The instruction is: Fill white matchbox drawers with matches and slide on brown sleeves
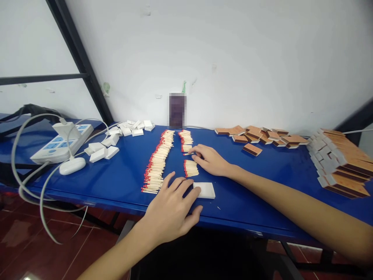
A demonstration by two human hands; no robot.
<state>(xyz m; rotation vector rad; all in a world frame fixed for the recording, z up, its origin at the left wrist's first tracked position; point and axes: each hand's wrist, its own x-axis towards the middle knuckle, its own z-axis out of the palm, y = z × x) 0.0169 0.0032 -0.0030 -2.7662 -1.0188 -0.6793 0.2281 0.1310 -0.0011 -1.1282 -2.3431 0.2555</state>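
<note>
My right hand (210,158) reaches over a short column of red-tipped matches. Its thumb and index fingertips come together at a single match (186,154), which lies between an upper group of matches (186,139) and a lower group (191,168). My left hand (171,202) is open, palm down and fingers apart, at the table's front edge. One of its fingers rests at the left end of a white matchbox tray (206,190); what lies under that fingertip is hidden. A longer column of matches (157,163) runs beyond the left fingers.
White trays (113,140) are scattered at the back left, beside a power strip (62,144) with white cables and a white oval device (72,166). Matchbox sleeves (252,149) lie at the back right. Stacked matchboxes (344,163) stand at the far right of the blue table (268,182).
</note>
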